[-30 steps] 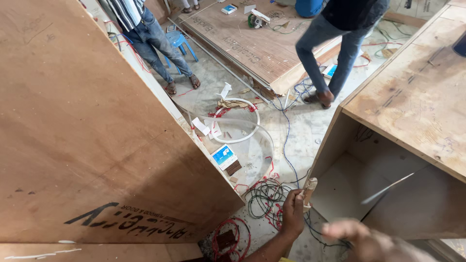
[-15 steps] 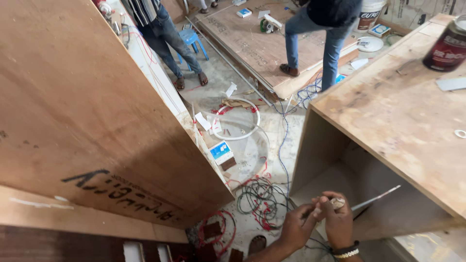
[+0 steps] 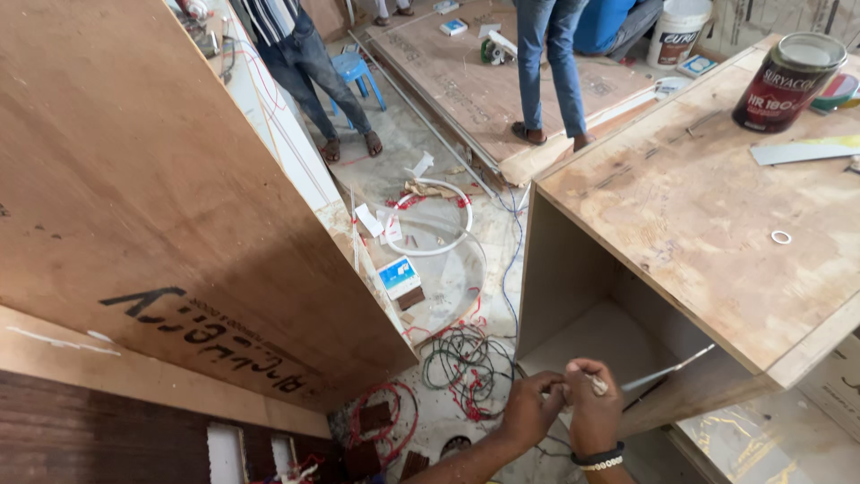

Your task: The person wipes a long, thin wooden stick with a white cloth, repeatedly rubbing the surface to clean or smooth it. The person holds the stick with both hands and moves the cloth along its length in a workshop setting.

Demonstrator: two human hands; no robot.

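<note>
Low at the bottom edge of the view, both hands meet just in front of the open plywood cabinet (image 3: 573, 296). The left hand (image 3: 530, 410) is curled nearly closed, its fingertips pinched against those of the right hand (image 3: 593, 414), which is likewise curled tight and wears a black-and-white beaded wristband (image 3: 598, 461). Between the pinched fingertips sits a small pale piece (image 3: 597, 385), too small to tell what it is; from it a thin pale strip (image 3: 667, 368) runs away to the right of the hands, up toward the underside of the cabinet's wooden top (image 3: 708, 215). Just left of the left hand, a tangle of green, black and red wires (image 3: 464, 366) lies on the floor (image 3: 430, 161). Farther left and beyond, a small blue-and-white box (image 3: 398, 277) and a loop of white hose (image 3: 428, 222) rest on the same floor, beside a big leaning plywood sheet (image 3: 134, 179). Well beyond the right hand, a dark red paint tin (image 3: 786, 82) stands on the cabinet top near a small white ring (image 3: 781, 237). Far ahead, two people's legs (image 3: 546, 72) in jeans stand by another board.
</note>
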